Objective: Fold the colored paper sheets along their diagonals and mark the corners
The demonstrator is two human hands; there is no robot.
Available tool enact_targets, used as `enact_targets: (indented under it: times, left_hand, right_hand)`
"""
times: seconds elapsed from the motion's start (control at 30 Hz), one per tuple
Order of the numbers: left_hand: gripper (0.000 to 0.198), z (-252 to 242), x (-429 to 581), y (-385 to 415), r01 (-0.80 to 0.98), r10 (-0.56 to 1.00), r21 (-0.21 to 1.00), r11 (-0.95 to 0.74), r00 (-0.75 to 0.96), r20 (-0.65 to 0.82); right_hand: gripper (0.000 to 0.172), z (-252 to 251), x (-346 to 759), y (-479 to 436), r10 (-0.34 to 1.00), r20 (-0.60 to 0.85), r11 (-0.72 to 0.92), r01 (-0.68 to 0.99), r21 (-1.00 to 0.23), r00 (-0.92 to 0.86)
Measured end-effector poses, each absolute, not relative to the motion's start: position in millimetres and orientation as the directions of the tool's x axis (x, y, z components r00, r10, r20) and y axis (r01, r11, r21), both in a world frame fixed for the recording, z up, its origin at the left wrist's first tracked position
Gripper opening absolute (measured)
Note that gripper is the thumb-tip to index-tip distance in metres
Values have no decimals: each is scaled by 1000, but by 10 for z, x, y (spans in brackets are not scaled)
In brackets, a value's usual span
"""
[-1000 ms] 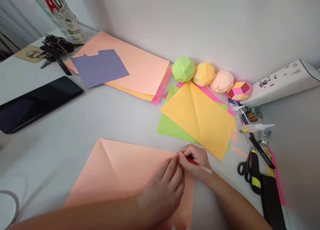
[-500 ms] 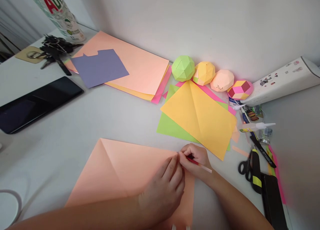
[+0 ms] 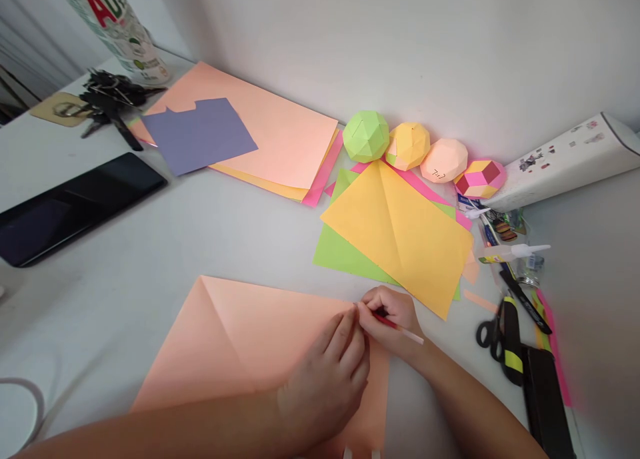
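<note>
A folded peach paper sheet point(image 3: 240, 346) lies on the white table in front of me. My left hand point(image 3: 325, 386) presses flat on its right part, fingers stretched toward the paper's right corner. My right hand point(image 3: 393, 322) is closed round a red and white pen point(image 3: 400, 329), with the tip at that same corner, just beside my left fingertips.
Yellow paper point(image 3: 400, 236) over green paper point(image 3: 340, 252) lies behind my hands. Several paper balls point(image 3: 367, 137) line the wall. Scissors point(image 3: 487, 332), markers and a glue tube sit at the right. A paper stack point(image 3: 270, 136), keys point(image 3: 107, 92) and a phone point(image 3: 70, 202) are at the left.
</note>
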State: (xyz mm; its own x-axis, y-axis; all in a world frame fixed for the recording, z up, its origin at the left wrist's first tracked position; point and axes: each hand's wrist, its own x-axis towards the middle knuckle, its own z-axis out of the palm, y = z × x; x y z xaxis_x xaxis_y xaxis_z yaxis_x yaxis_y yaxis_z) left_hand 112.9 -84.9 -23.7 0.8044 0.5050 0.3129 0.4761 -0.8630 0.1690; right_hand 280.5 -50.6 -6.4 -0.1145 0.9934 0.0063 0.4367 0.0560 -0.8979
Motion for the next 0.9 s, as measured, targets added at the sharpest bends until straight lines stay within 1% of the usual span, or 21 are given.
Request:
enact_targets:
  times: [0.9]
  left_hand:
    - [44, -234, 1124, -855, 482, 508, 162, -861, 806, 303]
  right_hand:
    - [25, -39, 2792, -501, 994, -4, 45, 443, -896, -108]
